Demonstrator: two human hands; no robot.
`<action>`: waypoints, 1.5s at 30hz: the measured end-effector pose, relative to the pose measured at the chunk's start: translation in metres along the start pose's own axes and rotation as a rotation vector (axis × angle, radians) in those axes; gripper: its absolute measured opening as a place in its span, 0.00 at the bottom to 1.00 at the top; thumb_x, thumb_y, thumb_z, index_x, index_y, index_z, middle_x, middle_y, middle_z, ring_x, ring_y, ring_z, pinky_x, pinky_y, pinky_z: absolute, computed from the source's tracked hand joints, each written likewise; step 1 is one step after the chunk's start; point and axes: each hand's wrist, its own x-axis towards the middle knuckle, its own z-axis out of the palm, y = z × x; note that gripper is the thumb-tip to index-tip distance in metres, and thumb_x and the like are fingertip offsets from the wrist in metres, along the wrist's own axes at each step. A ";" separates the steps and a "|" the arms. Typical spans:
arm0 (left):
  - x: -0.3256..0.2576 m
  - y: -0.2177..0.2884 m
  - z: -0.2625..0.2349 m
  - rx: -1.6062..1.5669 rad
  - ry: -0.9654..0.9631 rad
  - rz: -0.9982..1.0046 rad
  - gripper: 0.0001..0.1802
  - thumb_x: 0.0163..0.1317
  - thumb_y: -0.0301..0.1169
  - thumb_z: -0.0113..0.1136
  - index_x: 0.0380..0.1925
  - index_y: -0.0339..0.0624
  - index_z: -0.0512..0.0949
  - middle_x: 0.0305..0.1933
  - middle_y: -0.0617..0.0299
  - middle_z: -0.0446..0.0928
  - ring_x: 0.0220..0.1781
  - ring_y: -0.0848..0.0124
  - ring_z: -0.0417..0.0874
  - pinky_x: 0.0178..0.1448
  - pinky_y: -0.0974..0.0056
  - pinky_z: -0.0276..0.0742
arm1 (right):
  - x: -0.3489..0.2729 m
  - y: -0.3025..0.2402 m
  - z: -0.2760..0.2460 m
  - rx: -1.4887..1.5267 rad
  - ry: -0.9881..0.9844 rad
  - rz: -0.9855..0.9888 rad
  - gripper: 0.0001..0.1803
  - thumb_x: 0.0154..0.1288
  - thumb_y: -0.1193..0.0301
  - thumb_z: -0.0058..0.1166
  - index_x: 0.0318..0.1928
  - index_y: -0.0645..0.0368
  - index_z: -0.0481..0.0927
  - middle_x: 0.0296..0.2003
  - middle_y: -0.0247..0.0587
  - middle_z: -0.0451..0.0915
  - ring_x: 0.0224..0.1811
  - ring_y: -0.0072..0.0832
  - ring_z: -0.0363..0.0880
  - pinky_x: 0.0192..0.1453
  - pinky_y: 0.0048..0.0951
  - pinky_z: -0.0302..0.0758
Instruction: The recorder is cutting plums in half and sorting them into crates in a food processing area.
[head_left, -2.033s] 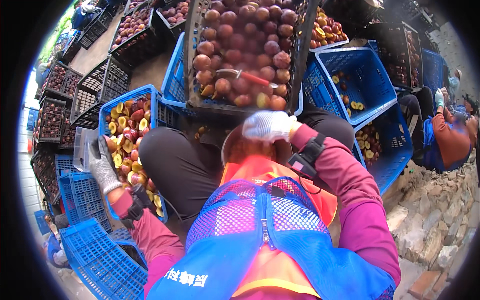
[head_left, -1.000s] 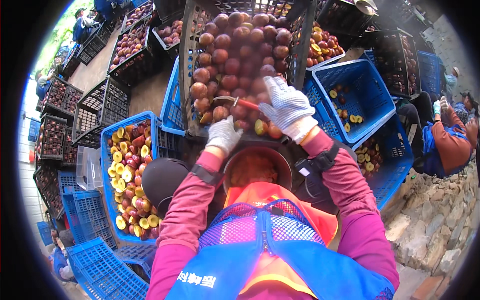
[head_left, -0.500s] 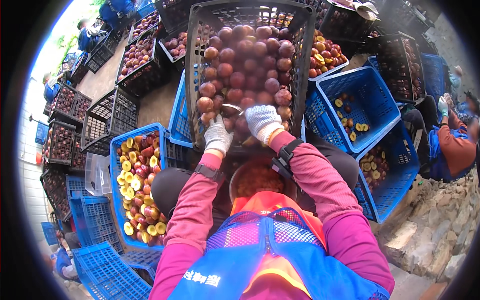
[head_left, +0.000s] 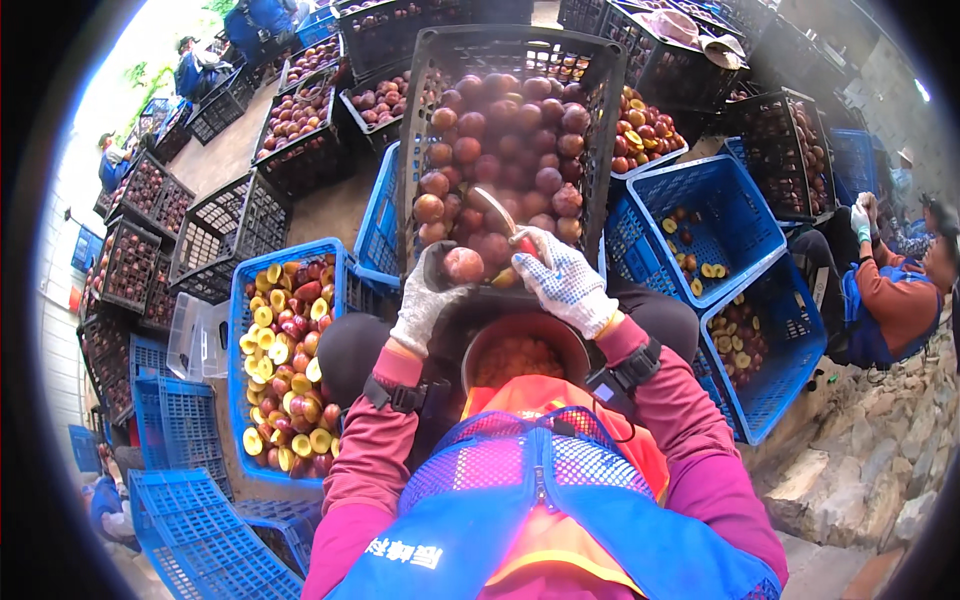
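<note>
My left hand (head_left: 425, 308), in a grey-white glove with a dark palm, holds a reddish plum (head_left: 463, 265) at the near edge of a black crate (head_left: 610, 120) full of whole plums. Just right of it, my right hand (head_left: 566, 280), in a white glove with blue dots, grips a curved knife (head_left: 497, 209) by its red handle. The blade points up and to the left over the plums and stands apart from the held one. Below both hands sits a round bowl (head_left: 548, 325) with orange-brown pits or pieces in it.
At my left is a blue crate (head_left: 240, 330) heaped with halved plums. Two blue crates on the right, an upper one (head_left: 735, 200) and a lower one (head_left: 795, 345), hold fewer halves. Black crates (head_left: 230, 225) of plums stand around. A person (head_left: 890, 300) sits far right.
My hands have drawn back from among the plums toward me and moved apart. The left hand now shows a plum in its fingers; the knife blade has swung upward.
</note>
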 end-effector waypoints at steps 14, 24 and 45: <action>-0.105 -0.007 -0.026 0.107 0.038 0.078 0.41 0.54 0.33 0.91 0.65 0.42 0.76 0.60 0.57 0.87 0.59 0.64 0.89 0.66 0.57 0.87 | -0.078 -0.100 0.062 0.115 -0.029 -0.025 0.19 0.86 0.69 0.59 0.70 0.60 0.79 0.42 0.45 0.87 0.42 0.32 0.92 0.44 0.36 0.86; -0.107 -0.026 -0.026 0.261 0.128 0.199 0.40 0.58 0.37 0.87 0.67 0.43 0.75 0.58 0.48 0.88 0.58 0.50 0.92 0.64 0.52 0.88 | -0.086 -0.080 0.103 -0.111 0.090 -0.204 0.20 0.87 0.67 0.56 0.70 0.63 0.80 0.54 0.59 0.89 0.53 0.54 0.91 0.58 0.45 0.86; -0.095 -0.036 -0.033 0.283 0.040 0.085 0.47 0.47 0.25 0.89 0.69 0.44 0.74 0.65 0.54 0.84 0.65 0.60 0.86 0.72 0.55 0.84 | -0.077 -0.040 0.137 -0.062 0.030 -0.038 0.19 0.89 0.65 0.51 0.67 0.63 0.83 0.54 0.62 0.89 0.55 0.57 0.89 0.61 0.48 0.85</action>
